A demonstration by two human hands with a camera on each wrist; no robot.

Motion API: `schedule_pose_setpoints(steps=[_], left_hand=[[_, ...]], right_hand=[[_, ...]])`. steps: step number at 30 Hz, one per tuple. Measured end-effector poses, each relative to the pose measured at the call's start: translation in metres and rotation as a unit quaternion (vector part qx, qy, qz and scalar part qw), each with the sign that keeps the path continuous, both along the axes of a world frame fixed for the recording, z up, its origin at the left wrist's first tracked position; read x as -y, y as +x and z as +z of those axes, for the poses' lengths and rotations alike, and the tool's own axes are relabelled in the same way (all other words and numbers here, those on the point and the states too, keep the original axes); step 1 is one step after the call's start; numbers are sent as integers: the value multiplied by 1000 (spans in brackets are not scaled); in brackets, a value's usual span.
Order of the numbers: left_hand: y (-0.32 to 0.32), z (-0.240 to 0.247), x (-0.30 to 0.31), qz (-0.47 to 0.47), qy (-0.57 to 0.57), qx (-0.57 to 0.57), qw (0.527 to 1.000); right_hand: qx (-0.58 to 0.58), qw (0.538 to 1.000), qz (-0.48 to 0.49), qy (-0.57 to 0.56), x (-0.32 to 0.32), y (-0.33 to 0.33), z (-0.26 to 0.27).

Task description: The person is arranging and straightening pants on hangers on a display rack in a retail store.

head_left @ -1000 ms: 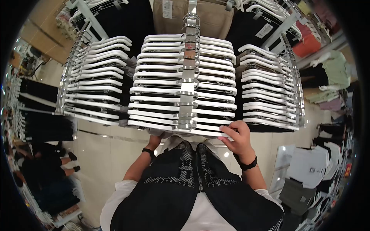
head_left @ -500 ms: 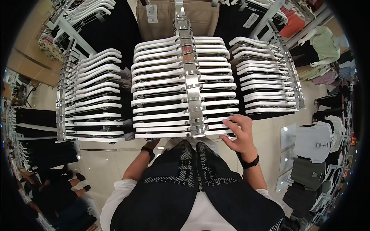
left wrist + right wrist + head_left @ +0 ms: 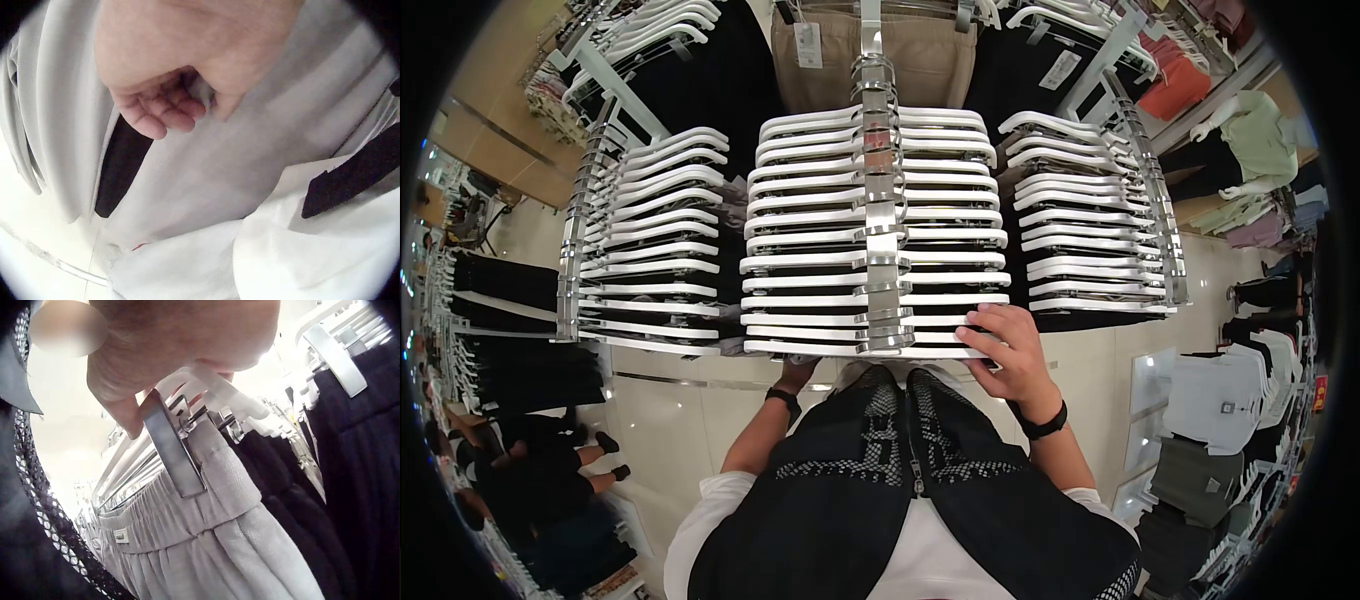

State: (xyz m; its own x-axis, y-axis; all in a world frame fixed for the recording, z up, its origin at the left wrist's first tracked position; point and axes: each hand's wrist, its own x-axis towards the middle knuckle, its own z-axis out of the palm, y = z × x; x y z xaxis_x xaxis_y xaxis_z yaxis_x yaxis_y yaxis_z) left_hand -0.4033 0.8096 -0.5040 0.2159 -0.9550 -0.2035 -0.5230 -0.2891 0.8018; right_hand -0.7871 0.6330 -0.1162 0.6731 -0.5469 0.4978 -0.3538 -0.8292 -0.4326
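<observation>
My right hand (image 3: 1010,350) holds the right end of the nearest white hanger (image 3: 830,351) on the middle rail. In the right wrist view its thumb lies by a metal clip (image 3: 175,450), with the other fingers behind the hanger. Light grey trousers (image 3: 219,519) with a gathered waistband hang from that clip. My left hand (image 3: 194,56) is below the hanger's left end, mostly hidden in the head view. In the left wrist view its fingers are curled, and a fold of the grey trousers (image 3: 206,169) shows between thumb and fingers.
White hangers also fill the left rail (image 3: 580,240) and the right rail (image 3: 1165,220). Beige trousers (image 3: 880,70) hang at the back. A mannequin (image 3: 1250,150) stands at the far right, and a person (image 3: 540,480) is at the lower left. Pale floor tiles (image 3: 670,430) surround the rack.
The view shifted and partly swung back. My right hand's fingers spread off the hanger's end half a second ago and now close on it. My left hand sits further under the hangers.
</observation>
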Motion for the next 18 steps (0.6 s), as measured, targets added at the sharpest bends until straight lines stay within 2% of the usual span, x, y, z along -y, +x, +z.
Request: schedule_pose_setpoints(steps=[4,7,8,10,13,18], left_hand=[[-5,2,-2,19,6,6,1000],[-11,17,-5,53,36,59,996],[-11,24,-7,69,45,23,996],[-3,15,-13,39,32,68,996],[1,5,-17,58,40,130,989],[-8,19,-14,173,-32,25,984]], right_hand=[[-6,1000,22,-13,6,-1,0],[-11,998,38,-45,7,-3,-3],[-10,997,44,-56,7,-4,-3],[-7,997,50,-61,9,-6,-2],[9,997,55,-46,10,-4,-2],[4,999,44,-11,7,2,-3]])
